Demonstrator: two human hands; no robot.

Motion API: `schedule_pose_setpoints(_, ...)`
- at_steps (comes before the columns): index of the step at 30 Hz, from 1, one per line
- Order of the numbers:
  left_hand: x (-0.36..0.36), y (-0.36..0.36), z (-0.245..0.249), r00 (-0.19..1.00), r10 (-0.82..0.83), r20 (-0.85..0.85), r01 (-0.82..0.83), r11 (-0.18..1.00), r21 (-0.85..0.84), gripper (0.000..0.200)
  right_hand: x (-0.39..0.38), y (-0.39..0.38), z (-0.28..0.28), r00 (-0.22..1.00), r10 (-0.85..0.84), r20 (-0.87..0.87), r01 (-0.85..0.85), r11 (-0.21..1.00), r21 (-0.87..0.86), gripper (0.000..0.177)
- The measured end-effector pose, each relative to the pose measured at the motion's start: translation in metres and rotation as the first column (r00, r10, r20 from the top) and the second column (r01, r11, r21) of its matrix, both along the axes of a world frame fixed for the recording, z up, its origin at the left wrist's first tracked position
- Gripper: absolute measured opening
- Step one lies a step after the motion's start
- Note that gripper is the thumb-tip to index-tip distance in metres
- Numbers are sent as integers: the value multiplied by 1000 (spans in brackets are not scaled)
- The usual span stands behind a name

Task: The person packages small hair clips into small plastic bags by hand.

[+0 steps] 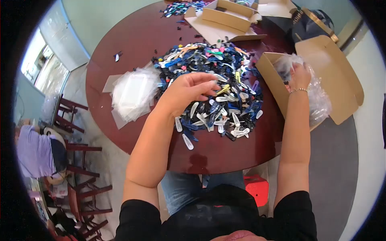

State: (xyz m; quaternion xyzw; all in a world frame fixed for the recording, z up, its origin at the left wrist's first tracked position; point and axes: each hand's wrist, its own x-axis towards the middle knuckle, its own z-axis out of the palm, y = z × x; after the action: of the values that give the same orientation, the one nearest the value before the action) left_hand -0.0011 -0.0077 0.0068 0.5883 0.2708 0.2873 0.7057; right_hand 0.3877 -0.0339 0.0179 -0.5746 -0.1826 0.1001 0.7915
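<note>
A large heap of hair clips (pixel 225 100) in black, blue, white and other colours covers the middle of the round dark red table (pixel 120 48). Over the heap is my left hand (pixel 197 87), its fingers curled near the clips; whether a clip is between them is too small to tell. My right hand (pixel 300 76) reaches into an open cardboard box (pixel 277 90) on the right, at clear plastic bags (pixel 319 100). Its fingertips are partly hidden by the plastic. Left of the heap lies a stack of clear plastic sleeves (pixel 134 94).
Open cardboard trays (pixel 227 16) and another clip pile (pixel 181 9) are at the far edge. A dark bag (pixel 313 26) stands behind the box. Wooden stools (pixel 82 201) and a person in a purple top (pixel 36 150) are at the left. A red object (pixel 256 190) sits under the table.
</note>
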Motion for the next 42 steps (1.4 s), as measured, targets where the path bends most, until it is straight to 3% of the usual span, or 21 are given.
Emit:
schedule_pose_setpoints(3, -1, 2, 0, 993, 112, 46, -113, 993, 35, 30, -47, -5, 5, 984, 123, 127, -127, 992, 26, 43)
schedule_pose_setpoints(5, 0, 2, -3, 973, 227, 25, -225, 932, 283, 23, -93, 0, -3, 808, 435, 397, -384, 900, -205, 27)
schedule_pose_setpoints(7, 9, -10, -4, 897, 396, 197, -443, 805, 394, 13, -150, -1, -2, 635, 652, 414, -600, 754, -267, 14)
schedule_pose_setpoints(9, 2, -21, 6, 887, 372, 273, -453, 581, 676, 10, -204, -2, 1, 341, 686, 643, -533, 705, -469, 16)
schedule_pose_setpoints(10, 4, -20, 10, 842, 343, 417, -522, 320, 791, 9, -215, 4, -6, 129, 696, 706, -588, 627, -511, 20)
schedule_pose_setpoints(11, 5, -21, 13, 818, 254, 517, -572, 251, 781, 8, -224, 11, -17, -87, 666, 741, -620, 546, -564, 25)
schedule_pose_setpoints(13, 6, -22, 10, 804, 262, 534, -585, 183, 790, 9, -246, 23, -25, -121, 633, 765, -660, 524, -538, 26)
schedule_pose_setpoints(17, 7, -20, 8, 753, 263, 604, -653, 181, 735, 11, -290, 48, -41, -207, 496, 843, -799, 412, -438, 31)
schedule_pose_setpoints(18, 2, -21, 11, 778, 273, 566, -619, 180, 764, 11, -301, 52, -45, -241, 459, 855, -677, 552, -487, 31)
schedule_pose_setpoints(19, 2, -21, 9, 771, 278, 572, -626, 169, 761, 11, -310, 61, -46, -252, 451, 856, -679, 548, -488, 31)
schedule_pose_setpoints(21, 8, -20, 6, 750, 280, 599, -660, 253, 707, 11, -329, 78, -43, -547, 598, 586, -231, 565, -792, 26)
schedule_pose_setpoints(22, 8, -18, 6, 739, 279, 613, -669, 204, 715, 12, -334, 80, -44, -596, 538, 596, -164, 645, -746, 16)
schedule_pose_setpoints(25, 6, -18, 7, 743, 307, 594, -660, 194, 726, 12, -341, 88, -49, -625, 500, 599, -63, 733, -677, 12)
schedule_pose_setpoints(33, 7, -18, 7, 746, 334, 576, -658, 231, 717, 11, -329, 99, -48, -604, 358, 712, -208, 792, -574, 3)
schedule_pose_setpoints(35, 6, -17, 6, 769, 327, 549, -630, 241, 738, 10, -324, 98, -48, -461, 422, 781, -307, 749, -586, 7)
schedule_pose_setpoints(36, 7, -17, 5, 768, 328, 550, -631, 241, 737, 10, -321, 100, -49, -463, 422, 780, -307, 749, -587, 7)
schedule_pose_setpoints(41, 7, -16, 5, 752, 340, 564, -647, 221, 730, 10, -303, 96, -45, -453, 588, 670, -509, 446, -736, 16)
schedule_pose_setpoints(42, 6, -15, 5, 752, 340, 564, -647, 221, 730, 10, -297, 95, -45, -453, 588, 670, -509, 447, -736, 16)
